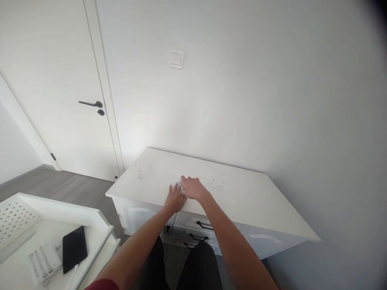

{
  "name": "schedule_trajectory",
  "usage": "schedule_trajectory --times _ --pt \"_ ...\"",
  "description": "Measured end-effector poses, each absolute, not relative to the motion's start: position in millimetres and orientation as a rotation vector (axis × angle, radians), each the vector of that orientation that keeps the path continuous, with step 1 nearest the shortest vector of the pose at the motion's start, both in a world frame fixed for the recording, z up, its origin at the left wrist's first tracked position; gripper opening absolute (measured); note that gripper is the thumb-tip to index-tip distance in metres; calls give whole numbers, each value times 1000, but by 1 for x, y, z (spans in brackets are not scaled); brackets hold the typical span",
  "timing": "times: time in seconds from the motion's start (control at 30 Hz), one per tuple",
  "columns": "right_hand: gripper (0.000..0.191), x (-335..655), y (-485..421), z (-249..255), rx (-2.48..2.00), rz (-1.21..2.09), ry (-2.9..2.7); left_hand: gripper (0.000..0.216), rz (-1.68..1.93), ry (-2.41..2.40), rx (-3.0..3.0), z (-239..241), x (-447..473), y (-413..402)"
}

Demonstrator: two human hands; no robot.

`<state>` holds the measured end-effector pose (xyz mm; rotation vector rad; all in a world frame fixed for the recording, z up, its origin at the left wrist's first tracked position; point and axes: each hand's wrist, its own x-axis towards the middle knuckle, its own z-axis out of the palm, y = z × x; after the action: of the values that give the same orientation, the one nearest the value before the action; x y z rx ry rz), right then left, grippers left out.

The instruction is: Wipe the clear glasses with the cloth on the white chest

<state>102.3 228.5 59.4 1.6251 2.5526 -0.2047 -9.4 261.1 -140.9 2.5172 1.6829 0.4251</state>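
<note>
My left hand (pixel 175 199) lies on the white cabinet top (pixel 254 201) near its front edge, fingers stretched and a little apart. Against it, my right hand (pixel 194 187) is closed in a pinch, knuckles up. A small whitish, partly see-through piece (pixel 179 183) shows between the two hands; the fingers hide most of it, so its kind is unclear. Several clear round pieces (pixel 140 176) are on the top to the left. A similar group of clear pieces (pixel 220 180) is to the right of my hands.
The cabinet has drawers with black handles (pixel 204 225) below my hands. At lower left stands a white desk (pixel 99 223) with a black tablet (pixel 74 249) and a white power strip (pixel 44 264). Behind are a wall with a light switch (pixel 176 59) and a door (pixel 60 80).
</note>
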Motion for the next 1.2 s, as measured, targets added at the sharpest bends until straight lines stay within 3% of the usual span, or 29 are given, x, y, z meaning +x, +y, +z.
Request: schedule_trajectory --times 0.1,0.2,0.3,0.37,0.57,0.7,0.87,0.97,1.07,1.2 --pt "15 105 227 71 1684 -250 2564 60 429 1689 2504 -141 -9 262" --pt "16 115 223 85 2098 -217 2626 57 431 1691 2527 -141 -8 261" --pt "21 124 218 89 2494 259 2732 50 470 1702 2549 -138 -8 258" --pt "31 124 214 79 2425 495 2809 48 494 1712 2540 -135 -8 256" --pt "41 103 199 31 1813 -61 2753 41 333 1583 2555 -122 -12 250" --pt "58 98 203 48 1699 -225 2660 52 349 1607 2551 -122 -11 251" --pt "71 108 231 75 1547 -683 2535 52 455 1681 2505 -132 -8 255" --pt "70 113 244 72 1507 -871 2483 51 489 1679 2522 -137 -7 256" --pt "67 111 251 68 1473 -841 2499 51 511 1683 2529 -139 -7 257" --pt "46 105 252 63 1416 -708 2531 52 517 1691 2519 -143 -7 259"
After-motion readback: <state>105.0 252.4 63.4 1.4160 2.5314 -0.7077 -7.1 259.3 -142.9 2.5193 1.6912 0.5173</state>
